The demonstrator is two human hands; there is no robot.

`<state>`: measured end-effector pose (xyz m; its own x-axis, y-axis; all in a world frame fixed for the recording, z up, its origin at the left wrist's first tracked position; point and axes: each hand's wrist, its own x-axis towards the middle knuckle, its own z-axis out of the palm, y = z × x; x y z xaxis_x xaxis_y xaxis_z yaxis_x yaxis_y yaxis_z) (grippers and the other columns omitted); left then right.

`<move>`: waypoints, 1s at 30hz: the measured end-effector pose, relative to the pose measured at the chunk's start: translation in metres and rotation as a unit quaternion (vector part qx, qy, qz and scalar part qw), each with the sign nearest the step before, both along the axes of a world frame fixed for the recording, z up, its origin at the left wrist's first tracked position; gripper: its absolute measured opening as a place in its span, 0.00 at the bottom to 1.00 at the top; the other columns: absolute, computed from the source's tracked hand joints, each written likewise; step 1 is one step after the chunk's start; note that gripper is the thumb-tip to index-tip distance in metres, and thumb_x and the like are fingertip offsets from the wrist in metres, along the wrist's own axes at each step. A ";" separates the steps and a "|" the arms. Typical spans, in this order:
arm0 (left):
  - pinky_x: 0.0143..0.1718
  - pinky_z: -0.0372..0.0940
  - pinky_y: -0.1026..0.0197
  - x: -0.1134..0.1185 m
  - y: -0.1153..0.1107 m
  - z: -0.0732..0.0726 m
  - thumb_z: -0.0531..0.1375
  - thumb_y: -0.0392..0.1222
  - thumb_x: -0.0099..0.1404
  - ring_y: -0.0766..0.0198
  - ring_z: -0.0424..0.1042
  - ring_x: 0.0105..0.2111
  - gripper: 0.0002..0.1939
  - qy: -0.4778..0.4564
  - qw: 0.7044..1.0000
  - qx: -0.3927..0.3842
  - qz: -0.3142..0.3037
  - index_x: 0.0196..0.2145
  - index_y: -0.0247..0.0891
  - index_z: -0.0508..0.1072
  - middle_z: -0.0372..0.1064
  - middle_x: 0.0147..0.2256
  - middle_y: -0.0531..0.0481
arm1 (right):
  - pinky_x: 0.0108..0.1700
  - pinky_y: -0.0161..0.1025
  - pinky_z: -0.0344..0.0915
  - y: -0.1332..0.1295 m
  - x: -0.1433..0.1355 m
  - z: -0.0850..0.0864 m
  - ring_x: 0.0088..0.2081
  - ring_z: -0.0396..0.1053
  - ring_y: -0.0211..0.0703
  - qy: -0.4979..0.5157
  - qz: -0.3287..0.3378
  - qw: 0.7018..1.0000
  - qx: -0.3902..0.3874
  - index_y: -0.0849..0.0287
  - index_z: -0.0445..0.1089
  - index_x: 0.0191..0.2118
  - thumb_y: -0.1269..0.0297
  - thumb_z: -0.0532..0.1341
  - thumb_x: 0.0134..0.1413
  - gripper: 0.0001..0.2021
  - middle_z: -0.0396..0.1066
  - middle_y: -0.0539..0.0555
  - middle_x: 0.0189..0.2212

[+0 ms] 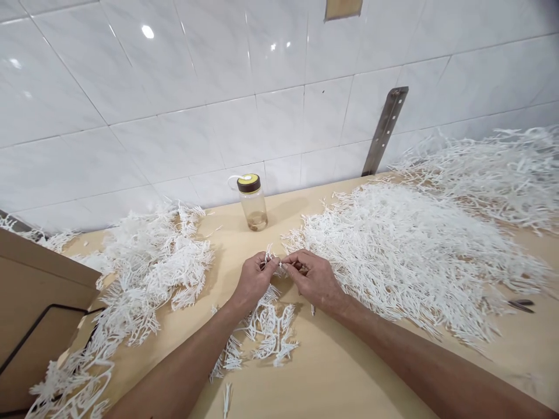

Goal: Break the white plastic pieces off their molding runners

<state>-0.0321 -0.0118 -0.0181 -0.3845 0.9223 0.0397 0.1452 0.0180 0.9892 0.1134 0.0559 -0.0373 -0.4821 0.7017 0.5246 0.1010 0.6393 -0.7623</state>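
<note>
My left hand (256, 278) is closed in a pinch on a thin white branching plastic sprig (269, 254) near the middle of the table. Fingertip to fingertip with it, my right hand (315, 278) pinches a small white piece of the same stuff; the exact join between them is too small to make out. Below my hands lies a branched white strand (273, 329) with bushy tips, partly hidden by my left forearm. One loose white sprig (227, 398) rests nearer the front.
To the right spreads a big heap of white sprigs (406, 250), with scissors handles (522, 305) at its edge. A tangled white pile (161, 262) lies left, by a cardboard box (39, 285). A clear bottle (253, 203) stands behind my hands, before a tiled wall (279, 128).
</note>
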 end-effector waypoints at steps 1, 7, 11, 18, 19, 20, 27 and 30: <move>0.32 0.59 0.63 0.000 0.000 0.001 0.63 0.51 0.58 0.65 0.64 0.28 0.15 0.009 1.000 -0.001 -0.002 0.26 0.34 0.72 0.68 0.25 0.51 | 0.32 0.37 0.69 0.000 0.000 0.000 0.31 0.71 0.41 -0.003 -0.001 1.000 0.003 0.58 0.75 0.36 0.67 0.61 0.58 0.06 0.75 0.54 0.31; 0.31 0.57 0.64 0.001 -0.001 0.003 0.61 0.50 0.60 0.66 0.61 0.27 0.15 0.040 0.999 -0.016 -0.013 0.26 0.35 0.70 0.64 0.25 0.54 | 0.32 0.36 0.68 -0.001 -0.002 -0.002 0.30 0.70 0.39 -0.008 0.007 1.000 0.001 0.59 0.73 0.36 0.68 0.60 0.59 0.04 0.74 0.53 0.31; 0.28 0.54 0.64 0.001 -0.001 0.002 0.62 0.52 0.59 0.68 0.57 0.25 0.17 0.054 0.998 -0.016 0.015 0.24 0.36 0.67 0.59 0.22 0.56 | 0.31 0.35 0.66 -0.002 -0.001 -0.004 0.29 0.68 0.38 -0.014 -0.008 1.000 0.006 0.58 0.70 0.34 0.69 0.59 0.58 0.04 0.72 0.51 0.29; 0.28 0.54 0.65 0.001 -0.002 0.003 0.63 0.52 0.59 0.69 0.56 0.24 0.17 0.018 1.000 -0.014 0.007 0.24 0.35 0.68 0.59 0.22 0.56 | 0.29 0.35 0.66 -0.002 -0.001 -0.004 0.28 0.69 0.39 -0.032 -0.004 0.997 -0.069 0.58 0.68 0.35 0.68 0.58 0.57 0.03 0.71 0.50 0.28; 0.28 0.54 0.65 0.001 -0.002 0.003 0.63 0.52 0.59 0.69 0.56 0.24 0.17 0.015 1.000 -0.013 0.005 0.24 0.35 0.68 0.59 0.22 0.56 | 0.30 0.35 0.67 -0.002 -0.001 -0.004 0.29 0.70 0.39 -0.027 0.005 0.996 -0.082 0.58 0.69 0.36 0.68 0.58 0.57 0.03 0.72 0.50 0.28; 0.28 0.54 0.65 0.001 -0.002 0.003 0.63 0.51 0.59 0.69 0.56 0.24 0.16 0.013 1.000 -0.013 0.004 0.25 0.35 0.68 0.60 0.23 0.55 | 0.31 0.36 0.68 -0.002 -0.001 -0.003 0.29 0.71 0.39 -0.022 0.014 0.995 -0.093 0.59 0.69 0.37 0.68 0.58 0.57 0.04 0.73 0.51 0.29; 0.28 0.54 0.65 0.000 -0.001 0.001 0.62 0.51 0.59 0.68 0.57 0.25 0.16 0.038 0.999 -0.013 0.014 0.25 0.35 0.69 0.61 0.23 0.55 | 0.33 0.37 0.69 -0.002 -0.001 0.000 0.31 0.72 0.40 -0.024 0.027 0.996 -0.077 0.59 0.74 0.39 0.67 0.59 0.57 0.07 0.76 0.52 0.31; 0.28 0.54 0.65 0.000 0.000 0.001 0.63 0.51 0.59 0.68 0.57 0.25 0.16 0.035 0.999 -0.012 0.016 0.24 0.35 0.69 0.60 0.23 0.55 | 0.31 0.36 0.68 -0.001 -0.001 0.000 0.28 0.70 0.39 -0.026 0.018 0.996 -0.079 0.59 0.73 0.34 0.66 0.59 0.57 0.06 0.74 0.51 0.28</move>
